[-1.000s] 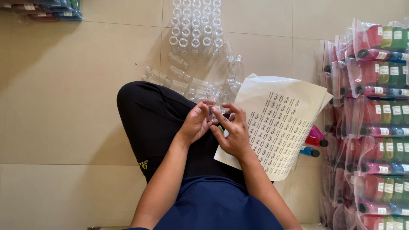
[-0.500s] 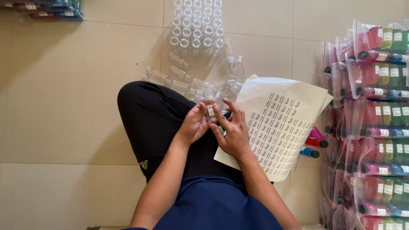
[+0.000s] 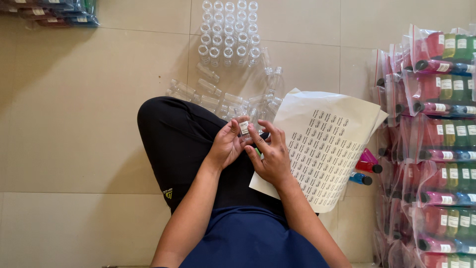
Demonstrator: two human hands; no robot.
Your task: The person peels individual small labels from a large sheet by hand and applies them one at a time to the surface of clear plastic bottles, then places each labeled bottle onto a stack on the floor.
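Small clear plastic bottle (image 3: 244,127) pinched between both hands over the lap, just above the black-trousered knee (image 3: 173,134). Left hand (image 3: 225,144) clamped on the bottle's left side with thumb and fingertips; right hand (image 3: 271,154) closed on its right side, index and thumb pressing at the small white label (image 3: 244,128) on the wall. Likely very light, empty, thin-walled: stiff enough to hold shape but dents under a hard squeeze, and smooth plastic probably slips if gripped loosely. Best hold looks like the body ends, near neck and base, leaving the label face free. Label itself thin, flexible, prone to creasing. Sheet of labels (image 3: 322,149) lying just beside the right hand, partly on the leg, edge curled up at the top. Loose clear bottles (image 3: 218,97) scattered on the tile floor (image 3: 74,109) close ahead of the knee, upright rows of bottles (image 3: 228,30) further out. Bagged coloured bottles (image 3: 436,139) stacked along the right, well apart from the hands. Open room mostly to the left over bare tile; forward and right crowded, easy to knock over.
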